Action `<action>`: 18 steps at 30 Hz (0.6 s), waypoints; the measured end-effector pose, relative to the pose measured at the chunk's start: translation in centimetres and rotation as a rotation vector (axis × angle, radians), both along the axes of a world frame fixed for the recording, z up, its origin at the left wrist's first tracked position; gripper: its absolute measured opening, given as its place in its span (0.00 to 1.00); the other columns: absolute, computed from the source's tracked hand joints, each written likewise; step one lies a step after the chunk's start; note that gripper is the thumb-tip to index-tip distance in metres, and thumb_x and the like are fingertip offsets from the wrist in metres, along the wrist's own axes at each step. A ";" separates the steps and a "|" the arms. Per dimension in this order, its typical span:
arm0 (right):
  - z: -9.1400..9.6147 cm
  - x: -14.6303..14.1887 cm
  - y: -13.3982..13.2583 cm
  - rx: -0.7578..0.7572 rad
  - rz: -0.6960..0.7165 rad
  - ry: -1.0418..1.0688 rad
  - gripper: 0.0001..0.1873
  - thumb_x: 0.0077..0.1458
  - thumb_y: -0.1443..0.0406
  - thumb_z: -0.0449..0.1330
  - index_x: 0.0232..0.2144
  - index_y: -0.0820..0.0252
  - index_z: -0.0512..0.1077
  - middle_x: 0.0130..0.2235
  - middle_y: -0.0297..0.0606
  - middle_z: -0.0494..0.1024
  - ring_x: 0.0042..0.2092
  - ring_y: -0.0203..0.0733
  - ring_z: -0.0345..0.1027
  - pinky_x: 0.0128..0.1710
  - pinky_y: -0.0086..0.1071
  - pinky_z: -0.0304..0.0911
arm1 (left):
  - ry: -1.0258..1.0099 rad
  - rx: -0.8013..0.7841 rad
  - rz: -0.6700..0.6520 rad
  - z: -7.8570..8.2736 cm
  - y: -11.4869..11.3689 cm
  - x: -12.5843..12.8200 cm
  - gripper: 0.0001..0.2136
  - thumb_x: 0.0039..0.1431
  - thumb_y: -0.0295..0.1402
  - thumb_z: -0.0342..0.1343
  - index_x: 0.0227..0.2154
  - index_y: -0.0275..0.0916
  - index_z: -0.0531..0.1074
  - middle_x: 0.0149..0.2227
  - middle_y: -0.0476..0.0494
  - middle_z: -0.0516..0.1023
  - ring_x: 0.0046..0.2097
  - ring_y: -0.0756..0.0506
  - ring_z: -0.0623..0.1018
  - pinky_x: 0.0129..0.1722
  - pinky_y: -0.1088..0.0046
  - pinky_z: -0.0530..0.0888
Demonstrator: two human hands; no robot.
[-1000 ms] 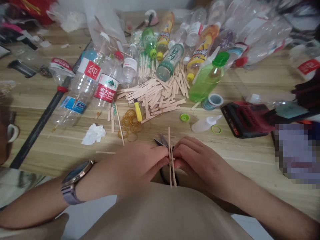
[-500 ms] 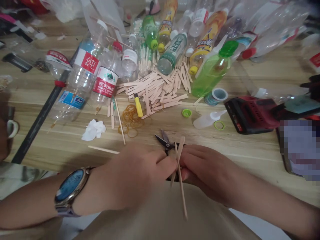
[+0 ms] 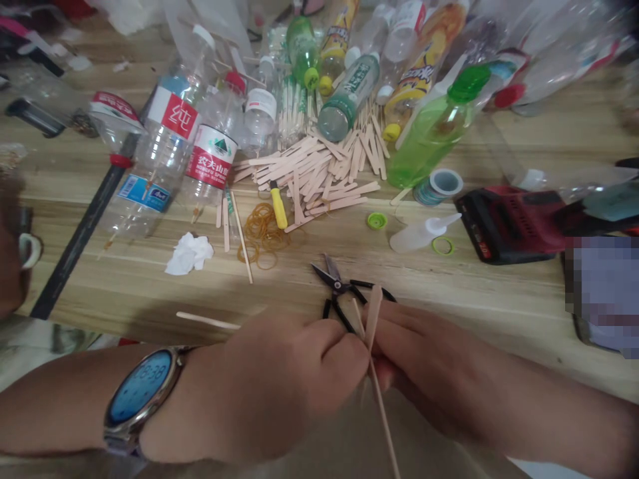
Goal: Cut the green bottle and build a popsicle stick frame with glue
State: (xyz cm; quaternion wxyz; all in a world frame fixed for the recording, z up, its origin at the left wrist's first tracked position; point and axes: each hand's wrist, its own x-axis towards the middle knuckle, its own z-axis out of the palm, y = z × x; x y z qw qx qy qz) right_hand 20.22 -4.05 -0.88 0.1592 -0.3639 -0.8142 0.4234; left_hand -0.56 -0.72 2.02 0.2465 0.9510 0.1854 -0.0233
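Note:
Two wooden craft sticks (image 3: 373, 319) cross each other between my hands, low in the view near the table's front edge. My left hand (image 3: 294, 379) is closed, its thumb and fingers pinching at the crossing. From the other side my right hand (image 3: 419, 346) closes on the same sticks, its fingertips partly hidden behind them. Whether a rubber band is wound round the crossing I cannot make out. Just beyond the hands lie black-handled scissors (image 3: 338, 286) with their blades apart. A loose stick (image 3: 207, 320) lies left of them, partly behind my left hand.
A heap of craft sticks (image 3: 319, 169) fills the middle, with rubber bands (image 3: 264, 229) and a yellow-handled tool (image 3: 278, 206) in front. Plastic bottles (image 3: 214, 156) stand and lie behind. On the right are a glue bottle (image 3: 419, 234), a red power tool (image 3: 514, 223) and crumpled tissue (image 3: 190, 253) at left.
Both hands have moved slightly down and to the right with the crossed sticks. More of the scissors' handles shows now.

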 end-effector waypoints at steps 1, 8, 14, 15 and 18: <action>0.0 0.0 0.0 0.008 0.001 -0.006 0.13 0.58 0.76 0.47 0.31 0.58 0.66 0.35 0.38 0.74 0.37 0.41 0.69 0.38 0.34 0.65 | -0.007 -0.008 -0.008 0.0 0.0 0.0 0.11 0.52 0.18 0.48 0.36 0.37 0.68 0.32 0.45 0.78 0.29 0.44 0.77 0.25 0.70 0.71; 0.2 0.0 0.4 -0.015 0.009 -0.067 0.12 0.57 0.76 0.49 0.30 0.57 0.68 0.33 0.37 0.75 0.36 0.41 0.70 0.37 0.33 0.67 | -0.005 -0.006 0.016 0.2 -0.2 0.0 0.12 0.52 0.18 0.46 0.36 0.37 0.69 0.32 0.45 0.78 0.29 0.45 0.76 0.24 0.69 0.70; 0.5 0.2 0.6 0.003 0.037 -0.037 0.10 0.54 0.76 0.51 0.30 0.56 0.67 0.32 0.35 0.75 0.33 0.40 0.70 0.34 0.32 0.67 | -0.050 0.009 0.004 0.1 -0.2 -0.1 0.12 0.48 0.17 0.48 0.34 0.37 0.69 0.30 0.46 0.78 0.27 0.45 0.76 0.21 0.70 0.65; 0.5 0.2 0.7 0.008 0.031 -0.031 0.10 0.55 0.75 0.52 0.29 0.56 0.66 0.32 0.36 0.75 0.33 0.40 0.70 0.34 0.32 0.67 | -0.039 0.008 0.021 0.0 -0.2 -0.2 0.12 0.49 0.17 0.47 0.34 0.37 0.69 0.30 0.46 0.78 0.27 0.45 0.76 0.21 0.70 0.66; 0.5 0.1 0.8 0.032 -0.028 0.004 0.09 0.58 0.73 0.50 0.29 0.56 0.64 0.31 0.35 0.74 0.32 0.39 0.69 0.31 0.32 0.67 | -0.067 0.005 0.079 -0.1 0.0 -0.1 0.11 0.53 0.18 0.46 0.33 0.37 0.69 0.30 0.46 0.77 0.27 0.45 0.76 0.24 0.70 0.68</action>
